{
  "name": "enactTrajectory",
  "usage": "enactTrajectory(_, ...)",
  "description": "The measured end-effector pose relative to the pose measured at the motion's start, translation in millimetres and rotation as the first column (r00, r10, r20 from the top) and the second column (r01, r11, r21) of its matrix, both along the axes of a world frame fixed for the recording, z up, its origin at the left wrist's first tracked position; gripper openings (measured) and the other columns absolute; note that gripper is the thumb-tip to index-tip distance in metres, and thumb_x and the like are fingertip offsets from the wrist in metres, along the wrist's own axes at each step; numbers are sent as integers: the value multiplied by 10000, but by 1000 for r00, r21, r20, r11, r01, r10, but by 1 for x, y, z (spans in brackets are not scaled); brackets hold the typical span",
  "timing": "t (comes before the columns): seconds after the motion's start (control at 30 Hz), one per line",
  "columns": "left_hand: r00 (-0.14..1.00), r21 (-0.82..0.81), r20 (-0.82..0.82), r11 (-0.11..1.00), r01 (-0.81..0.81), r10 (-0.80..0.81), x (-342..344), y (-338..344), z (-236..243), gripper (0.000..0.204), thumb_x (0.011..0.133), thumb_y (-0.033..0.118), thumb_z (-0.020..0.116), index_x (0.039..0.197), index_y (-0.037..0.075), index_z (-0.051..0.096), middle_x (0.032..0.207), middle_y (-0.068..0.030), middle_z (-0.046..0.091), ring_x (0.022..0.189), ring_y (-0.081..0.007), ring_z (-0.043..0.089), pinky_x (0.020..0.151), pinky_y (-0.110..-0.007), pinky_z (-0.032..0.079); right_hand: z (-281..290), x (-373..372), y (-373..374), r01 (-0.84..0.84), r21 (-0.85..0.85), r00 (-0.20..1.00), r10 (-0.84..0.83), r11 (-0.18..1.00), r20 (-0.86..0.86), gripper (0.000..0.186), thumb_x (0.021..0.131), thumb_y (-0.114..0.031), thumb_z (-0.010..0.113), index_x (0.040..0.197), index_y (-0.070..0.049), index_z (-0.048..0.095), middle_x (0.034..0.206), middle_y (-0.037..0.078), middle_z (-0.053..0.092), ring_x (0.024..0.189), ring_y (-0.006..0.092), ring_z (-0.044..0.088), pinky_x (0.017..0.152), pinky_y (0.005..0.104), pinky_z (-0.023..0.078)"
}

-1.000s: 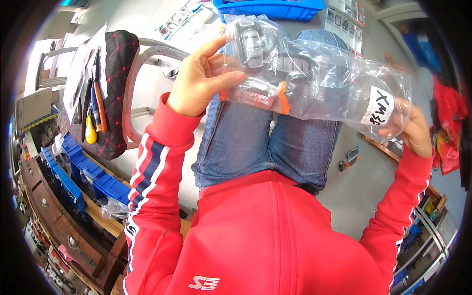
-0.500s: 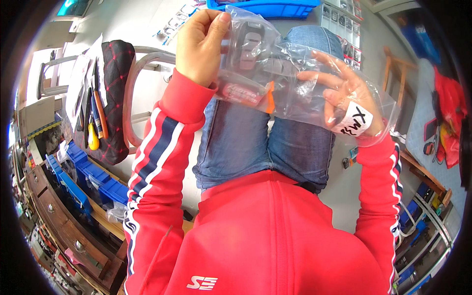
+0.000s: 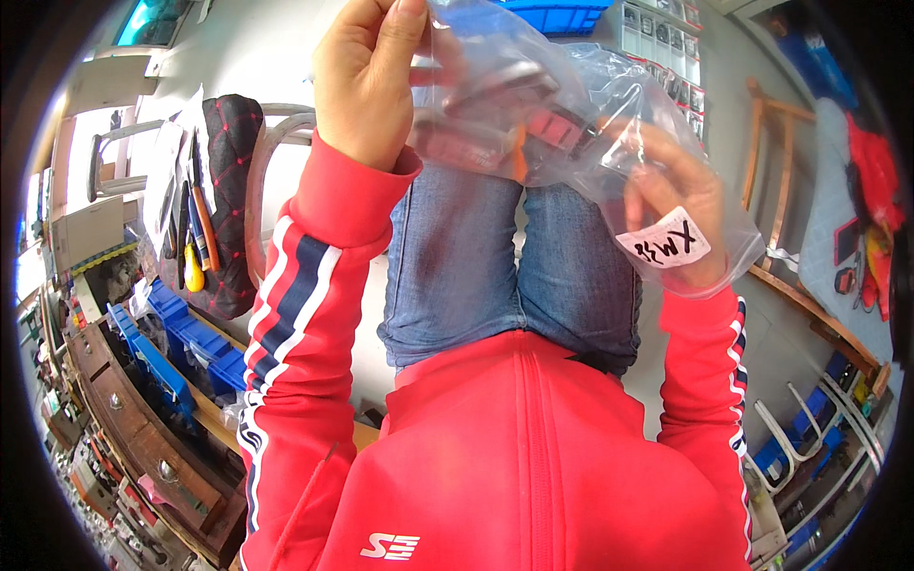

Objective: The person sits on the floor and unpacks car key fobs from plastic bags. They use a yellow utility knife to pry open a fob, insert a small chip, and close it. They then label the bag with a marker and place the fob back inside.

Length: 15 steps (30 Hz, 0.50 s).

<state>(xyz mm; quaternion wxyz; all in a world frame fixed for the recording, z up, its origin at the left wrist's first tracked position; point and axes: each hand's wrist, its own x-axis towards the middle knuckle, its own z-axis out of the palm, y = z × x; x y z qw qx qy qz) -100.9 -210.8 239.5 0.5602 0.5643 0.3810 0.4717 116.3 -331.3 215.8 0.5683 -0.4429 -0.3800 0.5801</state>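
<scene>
A clear plastic bag (image 3: 581, 86) with a white handwritten label (image 3: 665, 238) hangs above my thighs. My left hand (image 3: 367, 86) is closed on the bag's left end, thumb against fingers. Through the bag's mouth at the right, my right hand (image 3: 681, 190) reaches inside, fingers apart. Its fingertips are close to a small pink-red and black piece (image 3: 557, 128); the plastic blurs whether they touch it. Also inside the bag are a dark, blurred item (image 3: 505, 88), a flat clear pack (image 3: 462, 143) and an orange strip (image 3: 520, 152).
A blue crate (image 3: 557, 17) and trays of small parts (image 3: 662, 38) stand ahead on the floor. On the left, a black quilted seat (image 3: 233, 190) holds screwdrivers (image 3: 195, 228), beside a wooden drawer cabinet (image 3: 124, 409) with blue bins. A wooden frame (image 3: 776, 152) stands right.
My right hand has pushed farther left inside the bag, and its fingers are less spread. The bag's contents have shifted, bringing the pink-red piece into view. My left hand has moved slightly up and left.
</scene>
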Motion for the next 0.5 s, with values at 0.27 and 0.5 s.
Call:
enactTrajectory(0.27,995,-257,-83,966,37,-60,11,18,4,218,931,280,415,908,80,499,743,-45,584,643,-135,562,580,-256,459,0,-1,25,-90,-195,988,113,977,109,301,825,-116,555,1100,6,561,590,43,573,424,42,474,414,176,386)
enactTrajectory(0.5,978,-371,20,907,199,-206,-7,36,-15,253,924,319,435,1008,88,493,919,-109,618,815,-188,598,696,-288,480,-11,5,55,-358,318,440,-142,878,887,319,641,-139,602,952,-84,649,970,148,609,871,255,595,765,326,467)
